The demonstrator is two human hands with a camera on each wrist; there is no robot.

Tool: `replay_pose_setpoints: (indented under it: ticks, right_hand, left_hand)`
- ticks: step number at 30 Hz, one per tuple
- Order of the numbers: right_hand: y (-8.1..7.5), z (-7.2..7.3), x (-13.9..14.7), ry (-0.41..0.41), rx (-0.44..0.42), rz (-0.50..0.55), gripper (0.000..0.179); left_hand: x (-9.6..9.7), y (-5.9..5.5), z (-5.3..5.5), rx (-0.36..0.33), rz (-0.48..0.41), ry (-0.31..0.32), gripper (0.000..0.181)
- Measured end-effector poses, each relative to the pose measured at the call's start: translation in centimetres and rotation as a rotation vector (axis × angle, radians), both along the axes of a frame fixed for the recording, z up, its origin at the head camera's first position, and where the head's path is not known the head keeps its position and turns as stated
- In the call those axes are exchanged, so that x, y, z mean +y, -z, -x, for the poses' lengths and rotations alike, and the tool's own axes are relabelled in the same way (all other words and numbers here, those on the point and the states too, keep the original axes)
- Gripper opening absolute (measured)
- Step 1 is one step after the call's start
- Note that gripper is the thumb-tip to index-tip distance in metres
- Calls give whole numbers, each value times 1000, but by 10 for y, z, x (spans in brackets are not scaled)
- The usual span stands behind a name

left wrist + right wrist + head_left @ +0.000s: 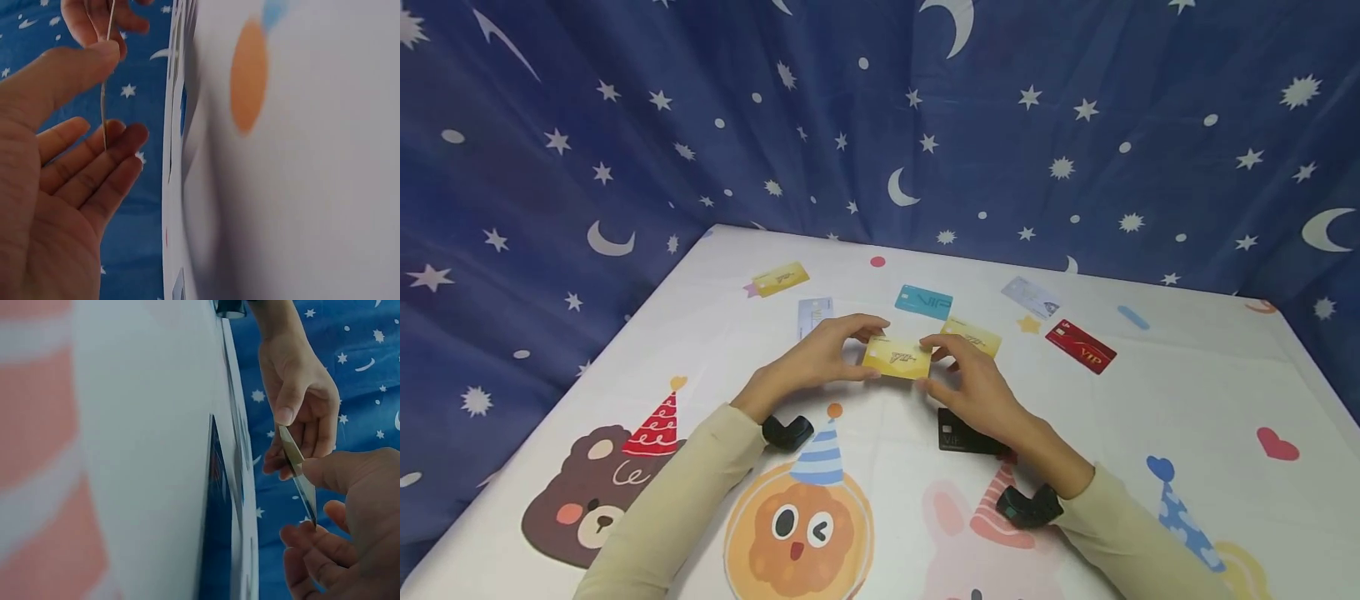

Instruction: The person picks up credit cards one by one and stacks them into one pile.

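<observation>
the left hand (pixel 829 350) and right hand (pixel 979 392) pinch a gold card (pixel 897 358) at the frame's centre, one at each end; a teal card (pixel 923 302) lies above it, a black card (pixel 961 435) lower right.

Eight cards (pixel 898 360), two hands (pixel 823 352), one table (pixel 1187 358)
</observation>
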State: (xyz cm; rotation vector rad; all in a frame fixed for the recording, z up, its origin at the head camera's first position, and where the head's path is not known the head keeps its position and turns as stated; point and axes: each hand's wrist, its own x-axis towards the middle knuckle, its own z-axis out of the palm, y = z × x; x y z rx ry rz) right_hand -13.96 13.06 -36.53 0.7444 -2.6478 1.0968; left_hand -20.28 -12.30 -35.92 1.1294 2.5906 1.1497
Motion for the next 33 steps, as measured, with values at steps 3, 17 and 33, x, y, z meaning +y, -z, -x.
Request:
replay_pose_setpoints:
  ticks: [3,17,33]
  right_hand:
    - [-2,3,1,2,20,-41,50]
    - [10,19,2,64,-115,-67,49]
    - [22,20,7,52,-78,-161,62]
  left_hand:
    - [1,1,5,-25,-11,-22,68]
    - [-1,23,9,-6,-39,-65,60]
    - [-3,30,11,-24,17,-72,57]
